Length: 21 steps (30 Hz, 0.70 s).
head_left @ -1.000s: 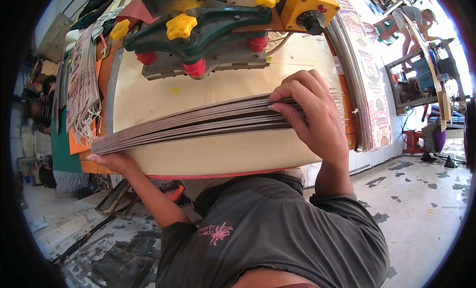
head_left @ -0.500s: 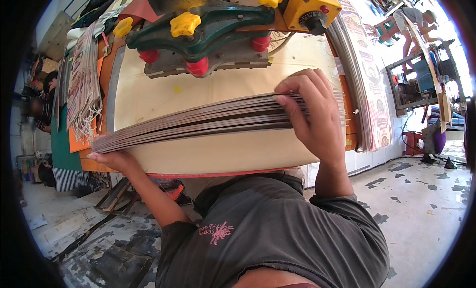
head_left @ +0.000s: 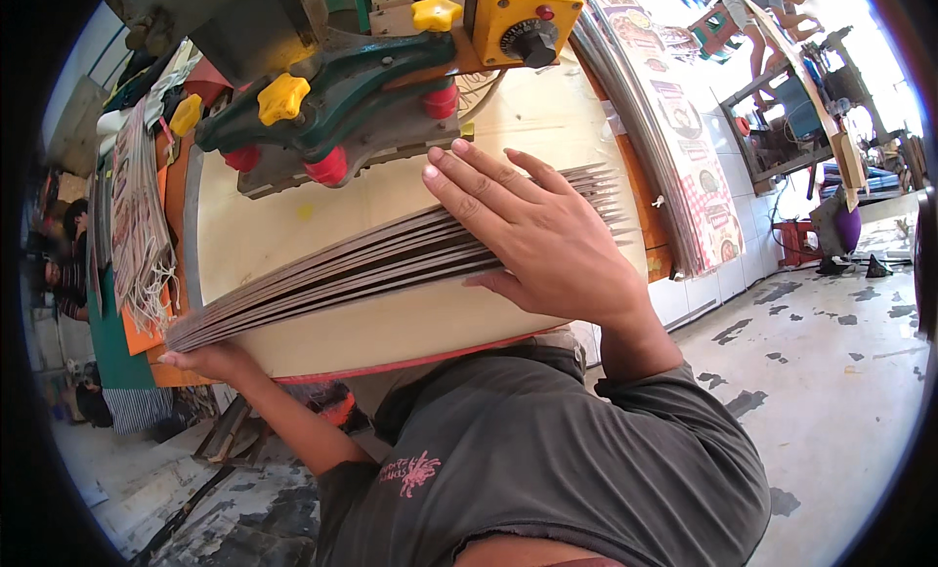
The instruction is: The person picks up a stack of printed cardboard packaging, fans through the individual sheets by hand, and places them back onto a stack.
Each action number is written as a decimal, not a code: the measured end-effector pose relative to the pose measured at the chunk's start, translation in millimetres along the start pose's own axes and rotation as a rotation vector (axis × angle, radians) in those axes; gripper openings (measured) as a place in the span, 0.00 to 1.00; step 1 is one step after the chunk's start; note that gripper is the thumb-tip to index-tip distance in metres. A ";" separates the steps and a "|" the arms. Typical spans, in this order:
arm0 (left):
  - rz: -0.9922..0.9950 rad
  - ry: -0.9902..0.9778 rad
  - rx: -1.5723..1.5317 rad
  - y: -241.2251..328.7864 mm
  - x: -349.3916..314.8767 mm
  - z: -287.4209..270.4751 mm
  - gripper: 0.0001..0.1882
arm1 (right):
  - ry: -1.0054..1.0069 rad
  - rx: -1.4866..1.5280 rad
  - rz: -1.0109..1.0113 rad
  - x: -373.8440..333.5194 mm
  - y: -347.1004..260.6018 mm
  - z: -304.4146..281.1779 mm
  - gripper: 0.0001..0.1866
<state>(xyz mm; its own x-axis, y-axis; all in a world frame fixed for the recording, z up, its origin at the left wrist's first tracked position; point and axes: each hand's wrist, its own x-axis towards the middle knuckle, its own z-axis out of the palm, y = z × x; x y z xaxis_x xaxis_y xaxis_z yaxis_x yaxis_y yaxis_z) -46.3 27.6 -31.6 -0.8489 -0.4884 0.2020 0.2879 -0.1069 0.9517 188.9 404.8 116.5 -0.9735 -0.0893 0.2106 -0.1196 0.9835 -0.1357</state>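
Note:
A stack of thin, flat greyish-brown sheets (head_left: 332,269) runs slantwise over a cream-coloured board (head_left: 391,318), its layered edges turned toward me. My left hand (head_left: 210,360) grips the stack's left end, where the layers are pressed together; part of its fingers is hidden. Over the right part of the stack lies my right hand (head_left: 547,230), open, fingers stretched out and thumb apart. Beyond its wrist side the sheets' right ends fan out with gaps between them. Just past the stack stands a green press head (head_left: 322,108) with yellow star knobs and red feet.
A yellow control box (head_left: 523,25) with a black dial sits above the board. Printed bags with white cords (head_left: 142,225) hang at the left. Printed sheets (head_left: 674,127) line the right side. Another person (head_left: 777,20) is at far right, near a metal-framed machine (head_left: 791,108).
My right hand has let go its pinch on the stack's right end and now lies flat across it. The sheets there are more fanned out. The view has shifted slightly.

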 end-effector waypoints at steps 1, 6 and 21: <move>0.009 -0.003 -0.009 -0.5 0.7 -0.2 0.45 | 0.000 -0.010 0.004 0.5 -0.9 0.7 0.49; -0.010 0.051 -0.008 5.1 -1.9 4.4 0.43 | 0.038 -0.050 0.087 0.2 -9.9 11.8 0.43; 0.028 0.043 -0.056 -0.8 3.9 1.1 0.39 | 0.342 -0.101 0.215 -13.1 -30.1 44.3 0.27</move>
<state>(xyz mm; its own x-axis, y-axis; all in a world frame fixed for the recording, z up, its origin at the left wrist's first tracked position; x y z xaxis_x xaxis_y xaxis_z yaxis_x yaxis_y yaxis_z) -50.3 26.8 -31.4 -0.8207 -0.5283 0.2176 0.3370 -0.1400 0.9311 196.6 369.4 75.0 -0.8514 0.1607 0.4993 0.1162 0.9860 -0.1193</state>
